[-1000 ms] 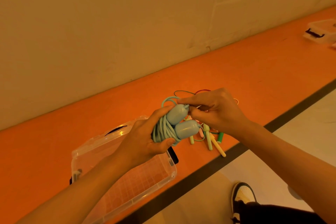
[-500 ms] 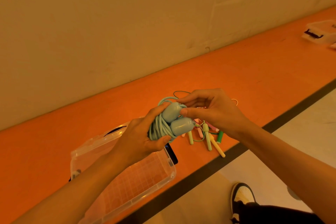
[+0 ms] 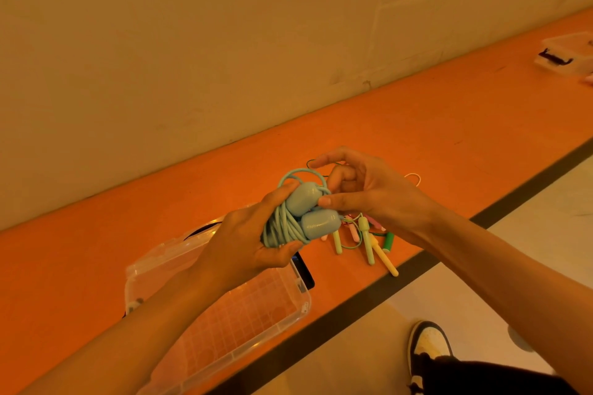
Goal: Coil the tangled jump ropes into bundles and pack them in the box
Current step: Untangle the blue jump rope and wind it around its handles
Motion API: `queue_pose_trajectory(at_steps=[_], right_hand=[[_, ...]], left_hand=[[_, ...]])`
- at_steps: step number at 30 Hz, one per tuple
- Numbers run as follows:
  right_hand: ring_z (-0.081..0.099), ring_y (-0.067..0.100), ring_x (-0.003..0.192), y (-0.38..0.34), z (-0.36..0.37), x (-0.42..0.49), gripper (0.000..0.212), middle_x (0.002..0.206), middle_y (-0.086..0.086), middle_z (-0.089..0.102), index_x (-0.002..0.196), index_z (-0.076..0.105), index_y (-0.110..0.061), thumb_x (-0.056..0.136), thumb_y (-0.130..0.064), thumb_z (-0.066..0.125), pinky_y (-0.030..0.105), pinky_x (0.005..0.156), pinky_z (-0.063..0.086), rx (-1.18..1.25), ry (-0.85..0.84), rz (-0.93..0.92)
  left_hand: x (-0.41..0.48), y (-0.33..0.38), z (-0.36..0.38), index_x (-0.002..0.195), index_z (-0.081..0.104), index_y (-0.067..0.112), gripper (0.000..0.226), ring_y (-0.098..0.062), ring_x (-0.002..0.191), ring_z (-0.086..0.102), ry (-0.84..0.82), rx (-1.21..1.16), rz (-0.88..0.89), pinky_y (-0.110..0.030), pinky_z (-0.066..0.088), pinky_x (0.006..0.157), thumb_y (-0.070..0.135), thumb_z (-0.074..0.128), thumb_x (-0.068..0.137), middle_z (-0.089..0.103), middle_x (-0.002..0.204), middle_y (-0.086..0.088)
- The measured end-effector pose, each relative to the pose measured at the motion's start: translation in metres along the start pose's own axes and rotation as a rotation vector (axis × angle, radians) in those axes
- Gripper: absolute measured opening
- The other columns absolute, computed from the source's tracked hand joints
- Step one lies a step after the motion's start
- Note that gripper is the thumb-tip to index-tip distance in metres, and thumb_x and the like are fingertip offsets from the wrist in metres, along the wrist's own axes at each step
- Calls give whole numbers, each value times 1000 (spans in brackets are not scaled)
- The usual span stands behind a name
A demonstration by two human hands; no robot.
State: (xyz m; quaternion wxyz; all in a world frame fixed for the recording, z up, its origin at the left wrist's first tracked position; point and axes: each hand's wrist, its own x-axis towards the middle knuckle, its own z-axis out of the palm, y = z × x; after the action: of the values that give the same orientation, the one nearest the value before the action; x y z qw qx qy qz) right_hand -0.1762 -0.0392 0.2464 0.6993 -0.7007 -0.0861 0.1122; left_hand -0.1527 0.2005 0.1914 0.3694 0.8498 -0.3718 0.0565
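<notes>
My left hand (image 3: 244, 244) grips a coiled light-blue jump rope (image 3: 282, 228) with its two rounded blue handles side by side, held above the orange bench. My right hand (image 3: 372, 192) hovers just right of the bundle with loosened fingers, its thumb tip at the upper handle and its index finger stretched out over the rope's top loop. A clear plastic box (image 3: 298, 308) stands open below my left forearm. A tangle of thin ropes with green, yellow and pink handles (image 3: 369, 237) lies on the bench under my right wrist.
The orange bench (image 3: 449, 112) runs along a pale wall, with a dark strip at its front edge. Another clear box with a black latch (image 3: 564, 53) sits at the far right. My shoe (image 3: 430, 343) shows on the pale floor.
My right hand has loosened from its pinch at the blue handles and spread its fingers. The bundle has shifted slightly left in my left hand.
</notes>
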Motion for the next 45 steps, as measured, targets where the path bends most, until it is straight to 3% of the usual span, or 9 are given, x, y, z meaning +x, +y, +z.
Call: queue_pose_trajectory(at_steps=[7,13,17,23,26,30,34,38,45], right_hand=[[67,17,77,-5,-2,-2,57,90,8,66,131,48,-20,84,0,73,26,63,55,-108,40,-6],[65,25,59,0,7,0,59,89,1,66,126,43,-26,83,3,71,30,50,51,-372,190,-77],[71,19,64,-1,9,-1,67,87,-2,69,124,45,-26,73,1,78,43,60,58,-392,357,-115],[66,1,66,-5,7,-2,64,71,-6,72,123,49,-25,70,-13,84,32,61,54,-588,456,-25],[67,3,70,-4,11,-4,62,72,-4,73,129,52,-21,73,-16,81,32,65,55,-625,474,11],[67,4,68,-3,15,-6,66,70,-5,73,134,50,-20,74,-12,78,33,64,55,-574,513,-71],[68,8,66,-4,17,-6,70,69,-3,72,135,47,-21,73,-7,77,36,66,57,-494,537,-158],[70,11,72,-6,8,-4,71,73,-1,72,137,46,-23,77,-1,77,30,70,57,-400,447,-229],[70,16,72,-10,-4,-6,77,77,7,69,140,45,-25,79,10,75,21,66,54,-327,301,-318]], left_hand=[[3,-1,1,147,31,35,76,-2,82,56,41,81,72,-4,44,70,57,63,82,63,110,8],[4,1,6,147,32,28,77,-12,81,64,55,180,94,-23,52,65,58,61,82,70,112,-4],[5,6,6,148,31,32,77,-9,80,63,57,128,44,-25,54,64,58,61,82,69,114,-2],[8,10,9,147,35,25,76,-8,80,61,74,200,74,-15,45,66,55,61,82,70,111,-2],[9,13,10,146,36,21,76,-10,77,62,94,236,97,-19,49,62,54,60,83,70,108,-4],[11,15,12,144,41,14,75,5,85,45,133,225,87,-4,38,73,54,60,83,70,107,-6],[13,16,9,144,40,19,75,5,84,46,131,159,59,5,35,73,51,62,81,68,112,-2],[15,19,6,144,35,31,74,4,77,53,130,21,14,-1,39,67,50,64,79,59,106,13],[16,20,3,139,34,50,70,-16,79,65,116,-119,-34,-29,53,66,49,67,77,67,106,7]])
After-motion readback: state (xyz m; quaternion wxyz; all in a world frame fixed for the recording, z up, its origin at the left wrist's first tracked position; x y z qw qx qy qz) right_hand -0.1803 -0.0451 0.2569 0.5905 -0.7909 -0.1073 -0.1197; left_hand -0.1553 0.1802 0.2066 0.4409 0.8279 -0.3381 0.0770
